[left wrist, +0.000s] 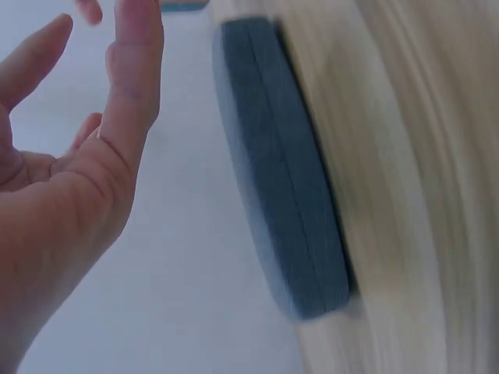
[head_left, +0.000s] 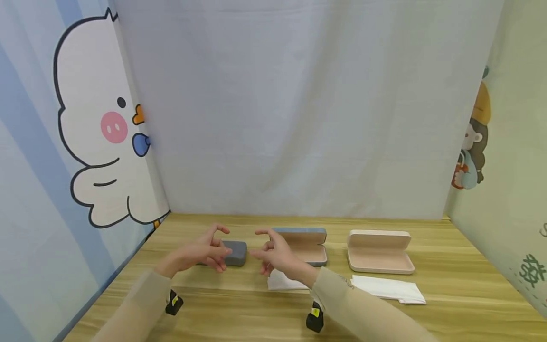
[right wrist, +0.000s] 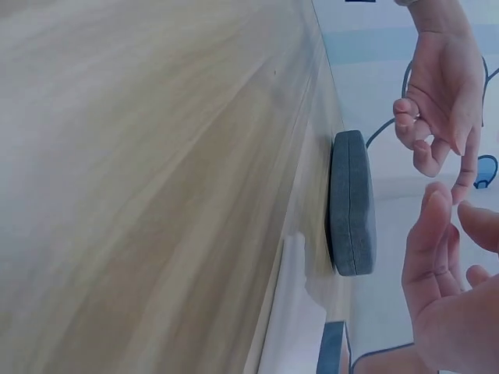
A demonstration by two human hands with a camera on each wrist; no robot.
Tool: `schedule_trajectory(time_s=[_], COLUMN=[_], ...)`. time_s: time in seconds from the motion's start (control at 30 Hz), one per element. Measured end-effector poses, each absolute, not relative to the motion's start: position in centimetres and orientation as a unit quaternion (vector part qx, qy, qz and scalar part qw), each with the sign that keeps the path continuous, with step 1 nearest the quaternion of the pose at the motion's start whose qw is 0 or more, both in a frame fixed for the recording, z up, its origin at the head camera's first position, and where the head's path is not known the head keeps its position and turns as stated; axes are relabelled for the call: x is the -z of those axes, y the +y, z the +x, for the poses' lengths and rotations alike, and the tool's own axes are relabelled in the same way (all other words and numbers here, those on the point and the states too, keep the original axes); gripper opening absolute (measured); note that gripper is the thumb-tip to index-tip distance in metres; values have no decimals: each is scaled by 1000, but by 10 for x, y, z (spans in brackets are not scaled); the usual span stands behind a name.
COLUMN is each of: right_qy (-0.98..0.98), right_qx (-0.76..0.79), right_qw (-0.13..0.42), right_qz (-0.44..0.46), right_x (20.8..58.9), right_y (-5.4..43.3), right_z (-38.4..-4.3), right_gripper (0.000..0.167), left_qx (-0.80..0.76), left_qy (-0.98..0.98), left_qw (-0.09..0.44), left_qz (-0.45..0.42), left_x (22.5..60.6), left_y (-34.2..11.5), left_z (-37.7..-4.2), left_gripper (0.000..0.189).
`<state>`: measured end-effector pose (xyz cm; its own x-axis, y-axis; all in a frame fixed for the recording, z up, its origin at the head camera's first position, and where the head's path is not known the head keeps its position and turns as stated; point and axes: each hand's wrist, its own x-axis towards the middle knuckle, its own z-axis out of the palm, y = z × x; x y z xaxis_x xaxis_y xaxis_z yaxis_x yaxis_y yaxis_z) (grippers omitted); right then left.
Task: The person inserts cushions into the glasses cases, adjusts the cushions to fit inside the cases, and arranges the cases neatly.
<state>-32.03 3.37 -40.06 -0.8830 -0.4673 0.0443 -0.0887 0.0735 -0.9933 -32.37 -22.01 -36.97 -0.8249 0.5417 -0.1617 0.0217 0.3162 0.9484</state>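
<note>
My left hand [head_left: 198,252] hovers in front of a closed grey-blue glasses case [head_left: 237,253], fingers spread and loosely bent, holding nothing. In the left wrist view this case [left wrist: 281,171] lies on the table, apart from the fingers. Facing it, my right hand [head_left: 279,255] is held up with the index finger stretched out and the others slightly bent, also holding nothing. Behind the right hand stands an open blue glasses case [head_left: 305,237] with a pinkish lining. A white cloth [head_left: 285,282] lies below it, partly hidden by the right wrist.
An open cream glasses case [head_left: 380,259] sits to the right, with a second folded white cloth [head_left: 389,288] in front of it. The wooden table [head_left: 239,313] ends at a pale curtain [head_left: 299,118]. Printed cartoon curtains hang at both sides.
</note>
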Motion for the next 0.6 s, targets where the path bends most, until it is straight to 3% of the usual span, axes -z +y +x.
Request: schedule_trajectory(time_s=[0.6], right_qy=[708], right_qx=[667], right_qw=[164], right_qz=[-166], right_x=[409], right_y=[115], right_z=[-296], right_gripper=[63], left_qx=[-617], left_qy=[729], left_qw=[261], left_qz=[139], left_x=[396], left_y=[-154], left_z=[-295], left_gripper=[64])
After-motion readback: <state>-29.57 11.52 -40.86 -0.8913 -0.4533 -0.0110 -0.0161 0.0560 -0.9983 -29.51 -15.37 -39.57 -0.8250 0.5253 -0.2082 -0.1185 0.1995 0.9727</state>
